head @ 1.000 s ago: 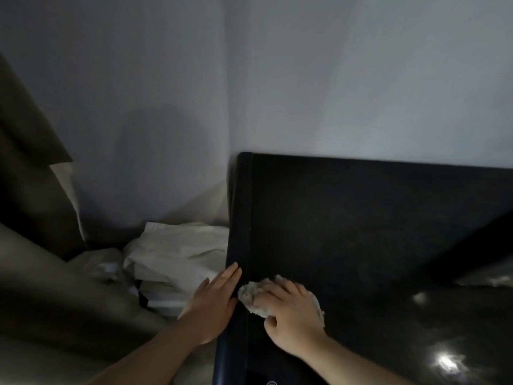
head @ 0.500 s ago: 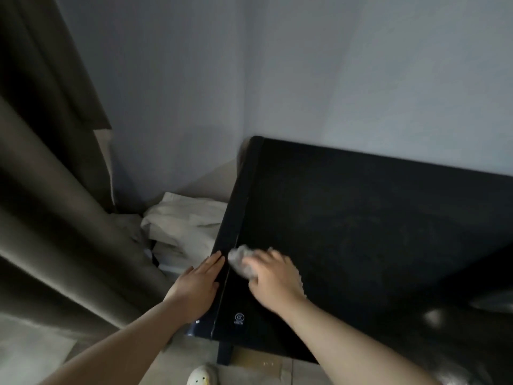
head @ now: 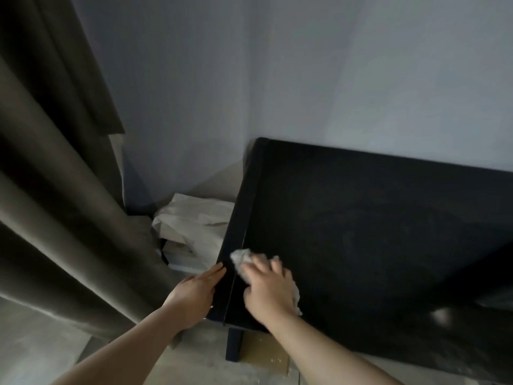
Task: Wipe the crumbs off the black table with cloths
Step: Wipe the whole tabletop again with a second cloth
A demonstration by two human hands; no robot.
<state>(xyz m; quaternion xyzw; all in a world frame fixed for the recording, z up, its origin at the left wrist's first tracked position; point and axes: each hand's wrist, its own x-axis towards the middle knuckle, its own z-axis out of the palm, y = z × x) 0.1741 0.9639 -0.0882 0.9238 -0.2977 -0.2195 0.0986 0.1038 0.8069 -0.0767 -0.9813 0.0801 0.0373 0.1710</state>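
The black table (head: pixel 374 232) fills the right half of the head view, pushed against the grey wall. A crumpled white cloth (head: pixel 243 257) lies on its top near the left edge. My right hand (head: pixel 266 287) lies on the cloth with its fingers over it, pressing it onto the tabletop. My left hand (head: pixel 194 293) rests flat against the table's left side edge, fingers straight and together, just left of the cloth. Crumbs on the dark top are too faint to make out.
A brown curtain (head: pixel 55 204) hangs at the left. Crumpled pale paper and flat boxes (head: pixel 194 229) lie on the floor between curtain and table. A black table leg (head: pixel 234 345) stands below the near left corner, with a cardboard piece (head: pixel 266 354) on the floor.
The view has pulled back and tilted, now showing the table's near corner, leg and floor. My right hand with the cloth stays near the left edge; my left hand stays against the side.
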